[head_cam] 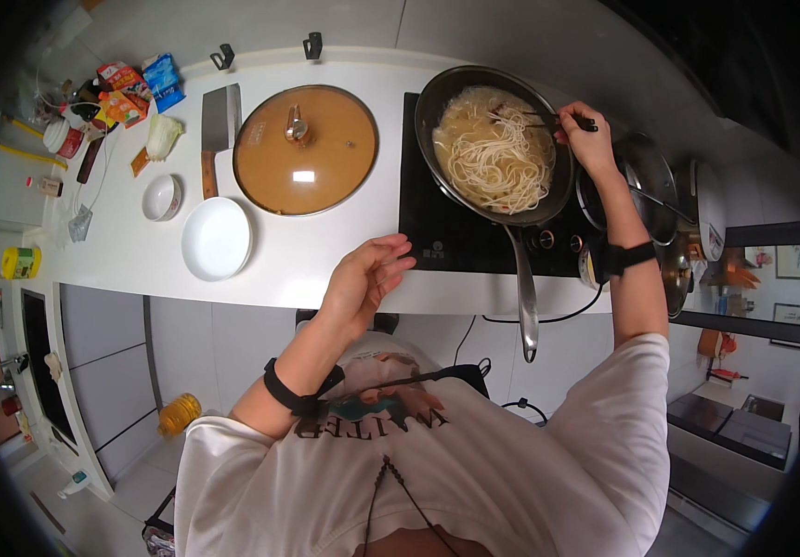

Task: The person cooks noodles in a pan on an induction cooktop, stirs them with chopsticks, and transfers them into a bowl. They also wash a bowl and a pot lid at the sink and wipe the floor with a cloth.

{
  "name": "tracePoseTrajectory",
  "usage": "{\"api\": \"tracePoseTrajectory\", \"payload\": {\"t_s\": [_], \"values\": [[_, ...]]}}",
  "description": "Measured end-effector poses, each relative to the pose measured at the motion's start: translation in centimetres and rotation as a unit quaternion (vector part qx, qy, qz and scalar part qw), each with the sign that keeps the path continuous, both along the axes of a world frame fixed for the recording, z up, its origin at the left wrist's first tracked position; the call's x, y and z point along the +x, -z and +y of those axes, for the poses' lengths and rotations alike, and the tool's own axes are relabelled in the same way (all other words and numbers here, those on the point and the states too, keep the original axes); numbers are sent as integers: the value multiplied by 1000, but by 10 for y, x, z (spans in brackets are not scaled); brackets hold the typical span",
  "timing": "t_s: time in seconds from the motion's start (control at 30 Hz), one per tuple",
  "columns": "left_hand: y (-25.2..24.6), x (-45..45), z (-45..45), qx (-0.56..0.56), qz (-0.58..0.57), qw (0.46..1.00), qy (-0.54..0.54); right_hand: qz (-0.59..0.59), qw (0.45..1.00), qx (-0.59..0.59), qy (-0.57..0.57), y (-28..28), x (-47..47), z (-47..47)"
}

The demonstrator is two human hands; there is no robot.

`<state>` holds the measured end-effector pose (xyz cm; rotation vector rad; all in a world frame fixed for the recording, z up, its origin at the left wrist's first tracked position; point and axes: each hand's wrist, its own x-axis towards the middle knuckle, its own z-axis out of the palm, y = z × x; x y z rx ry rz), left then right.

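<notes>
My right hand grips dark chopsticks over the right side of a deep frying pan. Their tips reach into pale noodles lying in cloudy broth. The pan sits on a black cooktop, and its metal handle points towards my body. Holding nothing, my left hand hovers near the counter's front edge, left of the handle, with the fingers slightly apart. To its left stand a white bowl and a glass lid with a clear knob.
A cleaver lies left of the lid, near a small bowl and a piece of cabbage. Food packets crowd the back left corner. More cookware stands right of the cooktop. An oil bottle is on the floor.
</notes>
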<state>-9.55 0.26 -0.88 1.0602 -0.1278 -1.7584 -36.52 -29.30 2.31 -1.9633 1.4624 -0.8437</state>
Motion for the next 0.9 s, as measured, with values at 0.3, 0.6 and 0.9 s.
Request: {"api": "tracePoseTrajectory", "payload": {"t_s": [0.3, 0.6, 0.9], "values": [[-1, -3, -1, 4, -8, 1000, 6, -49, 977, 158, -133, 31, 40, 3], [-2, -6, -6, -7, 9, 1000, 15, -53, 985, 152, 60, 6, -8, 14], [0, -8, -4, 3, -3, 1000, 22, -111, 964, 232, -71, 8, 26, 28]]}}
